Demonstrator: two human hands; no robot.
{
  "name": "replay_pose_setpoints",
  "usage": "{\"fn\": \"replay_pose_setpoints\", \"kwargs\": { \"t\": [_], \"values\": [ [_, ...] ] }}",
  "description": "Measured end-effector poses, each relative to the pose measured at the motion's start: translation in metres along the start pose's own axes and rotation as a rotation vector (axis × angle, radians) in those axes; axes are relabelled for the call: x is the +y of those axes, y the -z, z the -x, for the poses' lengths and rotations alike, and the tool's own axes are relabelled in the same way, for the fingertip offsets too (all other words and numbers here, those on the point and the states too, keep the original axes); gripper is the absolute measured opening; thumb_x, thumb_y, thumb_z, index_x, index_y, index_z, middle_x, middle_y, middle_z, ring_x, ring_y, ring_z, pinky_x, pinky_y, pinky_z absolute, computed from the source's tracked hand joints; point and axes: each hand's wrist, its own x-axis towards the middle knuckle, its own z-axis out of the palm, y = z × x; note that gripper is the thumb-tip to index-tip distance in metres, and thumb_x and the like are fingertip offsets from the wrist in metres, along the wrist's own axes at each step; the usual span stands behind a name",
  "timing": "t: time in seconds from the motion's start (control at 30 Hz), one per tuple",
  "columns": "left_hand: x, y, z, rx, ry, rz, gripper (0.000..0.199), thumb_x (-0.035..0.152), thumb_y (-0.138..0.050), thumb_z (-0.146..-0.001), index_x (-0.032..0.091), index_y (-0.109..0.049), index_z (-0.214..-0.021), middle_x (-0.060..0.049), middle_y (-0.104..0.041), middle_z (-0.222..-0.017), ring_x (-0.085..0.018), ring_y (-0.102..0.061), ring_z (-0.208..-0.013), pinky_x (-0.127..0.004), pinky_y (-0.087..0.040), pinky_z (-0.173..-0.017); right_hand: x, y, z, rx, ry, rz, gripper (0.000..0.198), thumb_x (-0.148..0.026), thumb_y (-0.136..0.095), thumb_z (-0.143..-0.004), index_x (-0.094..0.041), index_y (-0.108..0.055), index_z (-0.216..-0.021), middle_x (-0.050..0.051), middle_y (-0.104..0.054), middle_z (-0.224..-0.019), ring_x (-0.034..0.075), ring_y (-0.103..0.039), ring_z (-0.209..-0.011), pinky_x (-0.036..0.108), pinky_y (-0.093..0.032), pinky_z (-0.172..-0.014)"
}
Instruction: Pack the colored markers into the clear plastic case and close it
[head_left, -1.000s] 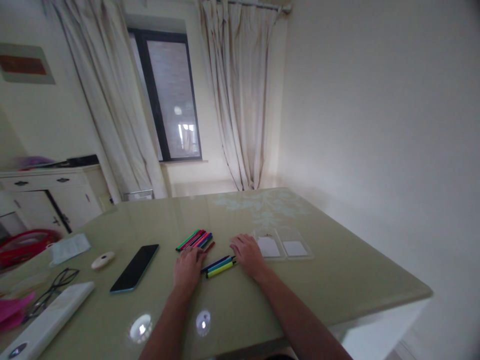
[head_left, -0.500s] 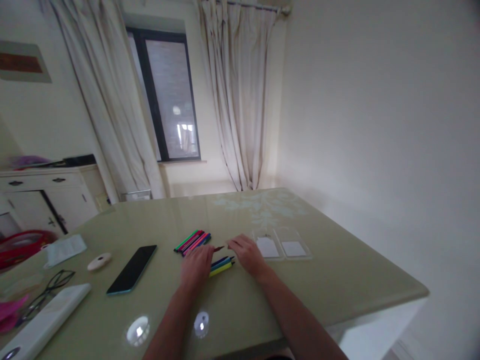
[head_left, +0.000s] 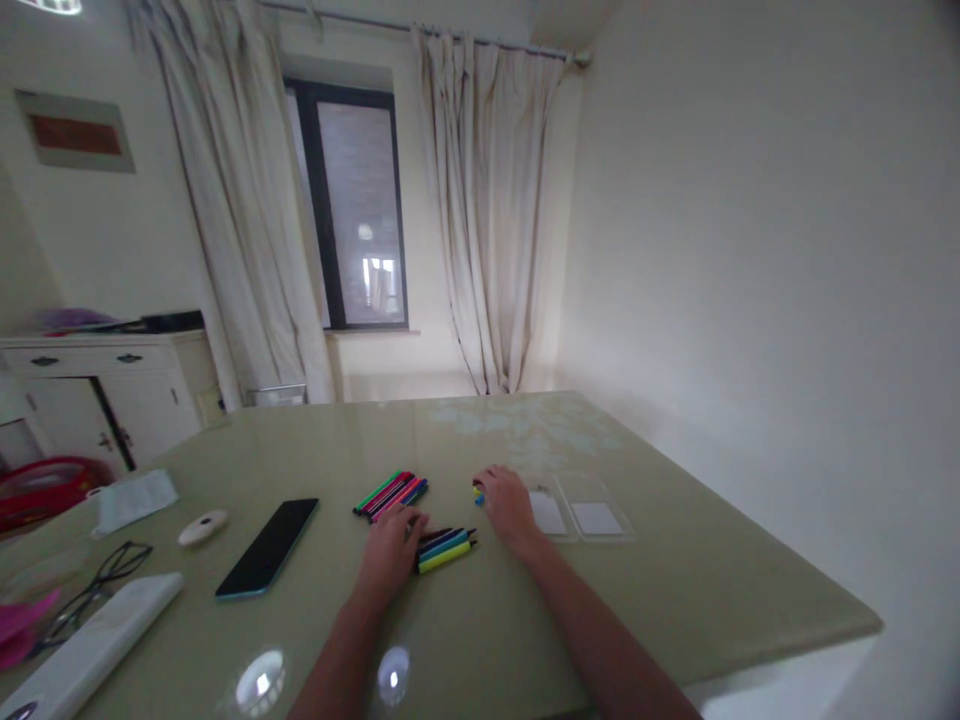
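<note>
My left hand (head_left: pixel 391 545) lies on the table with its fingers curled, just left of several uncapped markers (head_left: pixel 448 550) in yellow, blue and dark colours. Something dark shows between its thumb and fingers, too small to make out. Beyond that hand, several capped markers (head_left: pixel 391 494) in green, red, pink and blue lie side by side. My right hand (head_left: pixel 504 503) bends its fingers down to the table over small yellow and blue marker caps (head_left: pixel 478 494). Its fingertips are closed at the caps and partly hide them. A clear plastic case (head_left: pixel 574 490) with white inserts lies open beside my right hand.
To the left lie a black phone (head_left: pixel 268 548), a round white object (head_left: pixel 202 527), a face mask (head_left: pixel 135 500), eyeglasses (head_left: pixel 101 585) and a long white device (head_left: pixel 97 645). The table edge (head_left: pixel 787 635) runs along the right, with a wall beyond.
My hands have moved apart. The dark marker tip at my left fingers has left the raised spot, and a dark marker lies with the uncapped ones. My right hand has lowered to the caps.
</note>
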Motion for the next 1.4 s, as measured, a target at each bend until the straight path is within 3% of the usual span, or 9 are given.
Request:
{"fn": "replay_pose_setpoints", "kwargs": {
  "t": [0.13,0.3,0.43,0.67,0.87,1.1,1.23,1.3,1.4],
  "values": [
    [-0.016,0.002,0.001,0.215,0.097,-0.131,0.025,0.030,-0.049,-0.098,0.026,-0.073,-0.098,-0.007,-0.073,-0.103,-0.025,-0.066,-0.100,-0.040,-0.052,-0.093,-0.008,-0.009,-0.018,-0.094,-0.001,0.041,0.018,-0.015,-0.060,-0.094,-0.021,-0.077,-0.093,0.008,-0.075,-0.096,0.022,-0.066,-0.097,0.032,-0.043,-0.087],
    [-0.023,0.001,0.005,0.123,0.190,-0.203,0.017,0.031,-0.057,-0.095,0.026,-0.073,-0.091,-0.007,-0.073,-0.098,-0.026,-0.067,-0.094,-0.040,-0.052,-0.084,-0.010,-0.015,-0.010,-0.069,-0.018,0.039,0.018,-0.016,-0.059,-0.096,-0.020,-0.075,-0.103,0.010,-0.073,-0.108,0.024,-0.062,-0.109,0.034,-0.042,-0.092],
    [-0.020,0.002,0.004,0.104,0.208,-0.219,0.017,0.030,-0.057,-0.094,0.025,-0.073,-0.089,-0.008,-0.072,-0.097,-0.028,-0.067,-0.095,-0.042,-0.052,-0.085,-0.011,-0.008,0.004,0.058,-0.052,-0.023,0.019,-0.021,-0.059,-0.099,-0.022,-0.072,-0.113,0.008,-0.072,-0.113,0.024,-0.060,-0.111,0.036,-0.042,-0.096],
    [-0.005,0.002,-0.004,0.207,-0.019,0.086,0.023,0.035,-0.050,-0.098,0.025,-0.070,-0.094,-0.006,-0.072,-0.101,-0.025,-0.066,-0.102,-0.041,-0.051,-0.095,-0.027,-0.005,0.014,0.108,0.121,-0.156,0.030,-0.022,-0.060,-0.101,-0.026,-0.065,-0.130,0.006,-0.068,-0.124,0.021,-0.061,-0.112,0.032,-0.045,-0.099],
    [-0.007,-0.011,-0.008,0.226,0.031,0.276,0.036,0.043,-0.037,-0.101,0.021,-0.067,-0.098,-0.008,-0.073,-0.098,-0.025,-0.068,-0.093,-0.042,-0.055,-0.087,-0.020,-0.006,0.014,0.110,0.182,-0.187,0.018,-0.022,-0.065,-0.099,-0.026,-0.072,-0.115,0.004,-0.071,-0.107,0.021,-0.063,-0.104,0.031,-0.048,-0.093],
    [0.012,0.004,0.000,0.275,-0.059,0.024,0.031,0.040,-0.044,-0.101,0.025,-0.070,-0.096,-0.007,-0.073,-0.103,-0.027,-0.065,-0.101,-0.042,-0.049,-0.090,-0.031,-0.014,0.017,0.076,0.318,-0.182,0.014,-0.024,-0.064,-0.100,-0.023,-0.071,-0.112,0.004,-0.073,-0.103,0.020,-0.065,-0.100,0.031,-0.048,-0.092],
    [0.023,0.007,0.001,0.171,-0.149,-0.106,0.025,0.034,-0.050,-0.100,0.025,-0.072,-0.093,-0.006,-0.076,-0.099,-0.026,-0.067,-0.099,-0.040,-0.048,-0.089,-0.033,-0.011,0.016,0.095,0.381,-0.142,0.015,-0.026,-0.062,-0.101,-0.023,-0.072,-0.112,0.004,-0.073,-0.101,0.020,-0.064,-0.099,0.032,-0.047,-0.094],
    [0.020,0.006,0.000,0.144,-0.145,-0.120,0.027,0.032,-0.048,-0.101,0.026,-0.074,-0.092,-0.005,-0.077,-0.098,-0.025,-0.068,-0.099,-0.038,-0.048,-0.090,-0.024,-0.007,0.014,0.113,0.358,-0.138,0.015,-0.024,-0.062,-0.101,-0.023,-0.074,-0.109,0.004,-0.073,-0.099,0.021,-0.064,-0.099,0.032,-0.046,-0.094],
    [0.005,0.010,-0.002,0.173,-0.035,-0.108,0.036,0.031,-0.040,-0.103,0.026,-0.075,-0.097,-0.006,-0.077,-0.104,-0.025,-0.070,-0.100,-0.036,-0.050,-0.088,0.003,0.002,0.013,0.197,0.135,-0.157,0.017,-0.020,-0.059,-0.100,-0.023,-0.076,-0.104,0.006,-0.074,-0.098,0.022,-0.064,-0.100,0.032,-0.047,-0.092]
  ]
}}
